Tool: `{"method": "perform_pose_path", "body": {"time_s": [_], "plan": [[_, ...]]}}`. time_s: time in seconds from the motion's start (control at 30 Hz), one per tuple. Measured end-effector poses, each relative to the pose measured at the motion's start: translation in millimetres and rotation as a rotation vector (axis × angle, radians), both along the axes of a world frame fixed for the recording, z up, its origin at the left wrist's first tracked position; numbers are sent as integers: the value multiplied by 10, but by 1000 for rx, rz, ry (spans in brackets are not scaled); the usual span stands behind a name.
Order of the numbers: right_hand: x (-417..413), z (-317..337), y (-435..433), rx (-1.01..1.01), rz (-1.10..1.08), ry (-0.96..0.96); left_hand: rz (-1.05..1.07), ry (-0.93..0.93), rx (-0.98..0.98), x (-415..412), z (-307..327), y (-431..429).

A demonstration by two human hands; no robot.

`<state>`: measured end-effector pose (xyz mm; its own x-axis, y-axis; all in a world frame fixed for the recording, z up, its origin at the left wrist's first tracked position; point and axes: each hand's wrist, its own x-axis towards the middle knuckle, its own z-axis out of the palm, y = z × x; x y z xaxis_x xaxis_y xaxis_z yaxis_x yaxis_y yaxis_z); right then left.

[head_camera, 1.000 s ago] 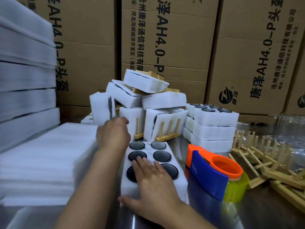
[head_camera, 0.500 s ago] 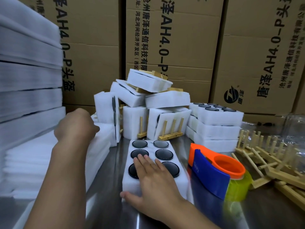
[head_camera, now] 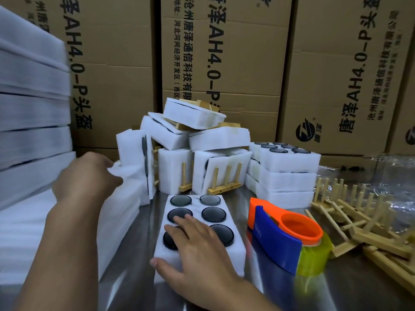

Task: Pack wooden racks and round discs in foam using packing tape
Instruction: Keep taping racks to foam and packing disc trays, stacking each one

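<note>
As I read the feed from the far left, tall piles of white foam (head_camera: 29, 113) fill that edge, badly blurred, with a lower stack of sheets (head_camera: 33, 232) in front of them. The left hand (head_camera: 85, 178) reaches onto that lower stack, and its fingers and thumb curl round the corner of the top foam sheet (head_camera: 129, 173). The blur leaves me unsure, but I take it as a pinch on one sheet alone, probably to draw it off as a cover. Next along, the foam block (head_camera: 234, 259) lies flat with six round discs (head_camera: 213, 214) seated in its holes. The right hand (head_camera: 197, 250) rests on its near end, palm down and fingers straight, grasping nothing. I judge that it pins the light block so nothing slides while the other hand works. Just beside the block stands the tape dispenser (head_camera: 278, 239), orange and blue with a yellowish roll, handy for sealing. Further right, loose wooden racks (head_camera: 370, 227) lie heaped and unwrapped. Behind the block, finished foam bundles (head_camera: 202, 142) are piled up, racks poking out of some. The bench (head_camera: 359, 288) is bright steel, and printed cardboard cartons (head_camera: 247, 63) wall off the back.
</note>
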<state>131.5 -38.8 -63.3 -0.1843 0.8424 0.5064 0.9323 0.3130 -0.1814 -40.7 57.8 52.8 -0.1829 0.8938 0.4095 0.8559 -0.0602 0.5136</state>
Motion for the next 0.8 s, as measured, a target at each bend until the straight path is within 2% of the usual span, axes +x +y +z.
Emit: {"method": "perform_pose_path", "body": {"time_s": [0.13,0.2,0.27,0.33,0.43,0.53,0.57,0.63,0.73,0.8], "plan": [[-42,43,-28,135,46,113,-25,-66,248,35,79,-84],[-67,59,-52,141,101,279,-109,-144,368,117,132,-230],[-89,113,-73,28,151,599,-201,-151,469,310,161,-450],[-99,207,-66,-92,294,1016,-326,-104,489,570,127,-635],[-11,347,-49,-212,498,1549,-473,-1,368,945,-22,-792],[165,449,-38,-254,589,1917,-605,-5,258,1142,-162,-838],[225,462,-32,-239,581,1984,-652,-70,218,1165,-173,-845],[350,461,9,-186,434,1975,-711,-229,198,1162,-155,-834],[560,461,94,6,93,1768,-702,-364,289,1079,-104,-728],[702,470,117,63,-104,1641,-648,-340,283,1012,-95,-593]]}}
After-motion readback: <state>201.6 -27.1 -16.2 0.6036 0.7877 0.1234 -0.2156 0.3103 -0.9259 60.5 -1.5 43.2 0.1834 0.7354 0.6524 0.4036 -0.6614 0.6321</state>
